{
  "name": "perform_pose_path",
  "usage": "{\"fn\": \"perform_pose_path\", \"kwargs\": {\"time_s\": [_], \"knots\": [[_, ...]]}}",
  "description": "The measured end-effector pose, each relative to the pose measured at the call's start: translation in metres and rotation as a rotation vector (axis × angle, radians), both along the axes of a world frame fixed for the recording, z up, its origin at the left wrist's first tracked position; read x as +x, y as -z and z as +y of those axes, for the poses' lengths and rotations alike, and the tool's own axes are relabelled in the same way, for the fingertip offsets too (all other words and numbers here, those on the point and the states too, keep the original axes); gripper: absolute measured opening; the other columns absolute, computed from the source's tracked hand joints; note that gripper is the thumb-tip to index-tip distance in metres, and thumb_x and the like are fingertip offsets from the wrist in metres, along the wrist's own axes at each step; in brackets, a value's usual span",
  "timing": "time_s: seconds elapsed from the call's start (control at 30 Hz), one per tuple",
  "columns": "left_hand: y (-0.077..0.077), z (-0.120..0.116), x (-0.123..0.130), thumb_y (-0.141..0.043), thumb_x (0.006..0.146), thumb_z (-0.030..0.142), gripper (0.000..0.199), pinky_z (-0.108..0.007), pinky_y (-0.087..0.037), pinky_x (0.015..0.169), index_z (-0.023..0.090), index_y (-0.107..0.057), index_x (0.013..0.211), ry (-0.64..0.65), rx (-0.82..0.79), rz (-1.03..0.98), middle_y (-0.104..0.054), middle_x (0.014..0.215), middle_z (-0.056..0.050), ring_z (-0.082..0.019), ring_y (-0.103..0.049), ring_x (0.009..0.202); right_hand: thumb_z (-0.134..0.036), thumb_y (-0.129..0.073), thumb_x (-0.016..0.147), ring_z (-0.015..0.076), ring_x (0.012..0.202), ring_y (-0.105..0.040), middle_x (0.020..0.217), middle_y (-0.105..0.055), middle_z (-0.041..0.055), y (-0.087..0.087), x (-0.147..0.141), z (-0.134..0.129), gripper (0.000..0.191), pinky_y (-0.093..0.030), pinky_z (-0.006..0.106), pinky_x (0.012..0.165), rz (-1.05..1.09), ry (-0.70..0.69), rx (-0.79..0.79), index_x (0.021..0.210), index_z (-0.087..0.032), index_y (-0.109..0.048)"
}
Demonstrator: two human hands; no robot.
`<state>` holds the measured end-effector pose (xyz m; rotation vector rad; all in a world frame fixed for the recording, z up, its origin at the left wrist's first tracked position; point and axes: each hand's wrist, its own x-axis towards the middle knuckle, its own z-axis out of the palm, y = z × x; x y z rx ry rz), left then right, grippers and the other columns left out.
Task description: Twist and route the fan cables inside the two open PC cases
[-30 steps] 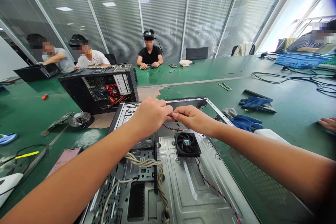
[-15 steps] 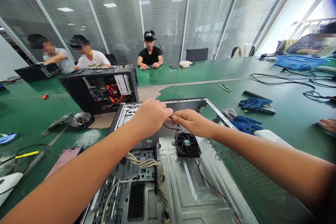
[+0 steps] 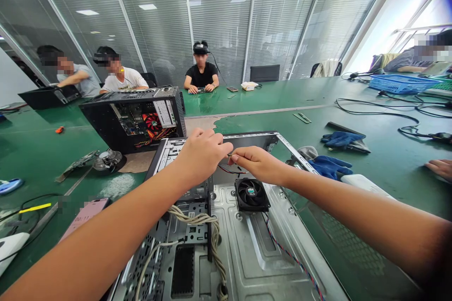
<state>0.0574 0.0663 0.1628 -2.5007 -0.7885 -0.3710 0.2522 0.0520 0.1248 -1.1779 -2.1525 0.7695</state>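
Observation:
An open computer case (image 3: 243, 235) lies on its side in front of me, its bare metal inside showing. Over its far end my left hand (image 3: 204, 153) and my right hand (image 3: 254, 162) meet, each closed in a pinch. Between their fingertips a small dark bit of a thin cable shows; its exact end is hidden by the fingers. Just below them runs a thin red and black cable (image 3: 231, 170). Under my right hand a black case fan (image 3: 252, 194) rests on the metal floor, with a twisted coloured lead trailing toward me. Beige twisted cables (image 3: 201, 218) lie left of it.
A second computer tower (image 3: 130, 117) stands at the left beyond the case. Blue gloves (image 3: 330, 165) lie to the right, near another person's hand (image 3: 438, 169). A pink phone (image 3: 86, 214) and a metal heatsink part (image 3: 108, 161) are at left. Several people sit around the green table (image 3: 282, 103).
My left fingertips have shifted slightly up and apart from my right ones, so a little more of the dark bit between them shows. The case and fan stay put.

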Motion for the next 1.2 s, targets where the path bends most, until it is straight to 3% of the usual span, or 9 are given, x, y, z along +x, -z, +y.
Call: {"fn": "perform_pose_path", "kwargs": {"time_s": [0.23, 0.57, 1.2], "knots": [[0.0010, 0.0009, -0.0007, -0.049, 0.090, 0.017, 0.014, -0.034, -0.030, 0.072, 0.020, -0.061, 0.083, 0.016, -0.026, 0.021, -0.062, 0.079, -0.003, -0.020, -0.054, 0.080, -0.033, -0.040, 0.090, 0.0142, 0.061, -0.039, 0.064, -0.047, -0.0005, -0.0027, -0.0019, -0.0019, 0.029, -0.030, 0.029, 0.059, -0.072, 0.024, 0.021, 0.071, -0.019, -0.055], [0.0015, 0.0033, -0.0014, -0.050, 0.090, 0.020, 0.014, -0.032, -0.030, 0.069, 0.019, -0.062, 0.082, 0.034, -0.041, 0.073, -0.062, 0.076, -0.003, -0.019, -0.056, 0.076, -0.031, -0.038, 0.091, 0.0126, 0.057, -0.036, 0.059, -0.043, -0.0023, -0.0028, -0.0020, -0.0034, 0.028, -0.027, 0.027, 0.057, -0.145, 0.025, 0.019, 0.076, -0.017, -0.058], [0.0018, 0.0050, -0.0009, -0.052, 0.090, 0.023, 0.016, -0.031, -0.030, 0.062, 0.018, -0.063, 0.078, 0.072, -0.097, 0.122, -0.062, 0.070, -0.003, -0.018, -0.058, 0.071, -0.029, -0.040, 0.091, 0.0163, 0.068, -0.050, 0.075, -0.063, 0.0051, -0.0008, -0.0032, -0.0017, 0.030, -0.034, 0.030, 0.063, -0.148, -0.010, 0.000, 0.083, -0.014, -0.065]]}}
